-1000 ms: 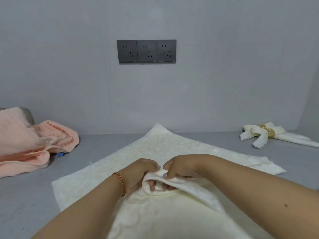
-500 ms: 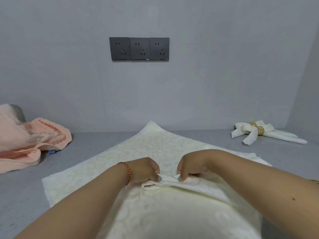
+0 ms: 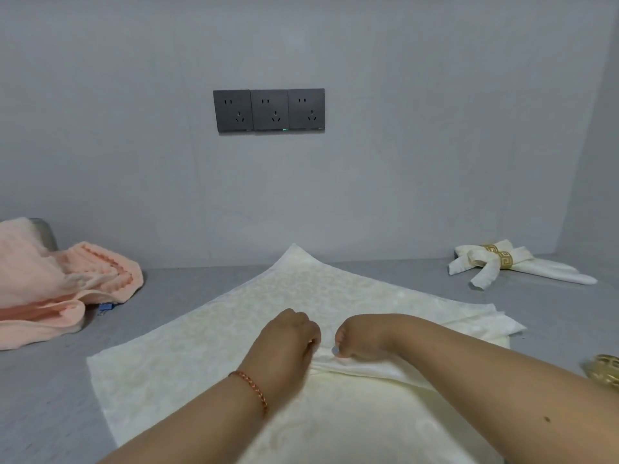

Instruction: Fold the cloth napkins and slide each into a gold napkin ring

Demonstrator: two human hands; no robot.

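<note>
Folding: cream napkin (image 3: 301, 296) spread on grey counter (image 3: 40, 396), corner turned to centre.
Left hand (image 3: 284, 343): fingers curled, pinching fold.
Right hand (image 3: 361, 339): same, alongside.
Spare ring (image 3: 603, 370): right edge.
Risk: uneven pinch likely skews crease.

Plain pale grey wall (image 3: 402, 145), matte, evenly lit, no hard shadows. Three dark grey sockets (image 3: 269, 110) set side by side in one row on it; small green light at the lower edge of the middle one. Wall meets a grey tabletop (image 3: 43, 390) in a straight seam. Second wall (image 3: 599, 162) turns in at far right, forming a corner. Tabletop smooth, slightly speckled.
</note>
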